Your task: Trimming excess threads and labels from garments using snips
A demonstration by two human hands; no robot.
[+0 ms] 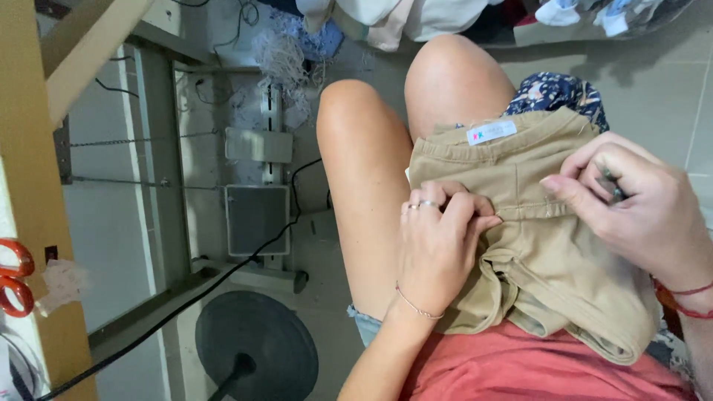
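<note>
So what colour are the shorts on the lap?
Plain tan, seen in the head view: the shorts lie pinched between left hand and right hand.

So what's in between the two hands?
In the head view, only tan shorts fabric, a seam strip, lies between the left hand and the right hand; both pinch it.

white rectangular label (491, 132), on tan shorts (549, 245) waistband
</note>
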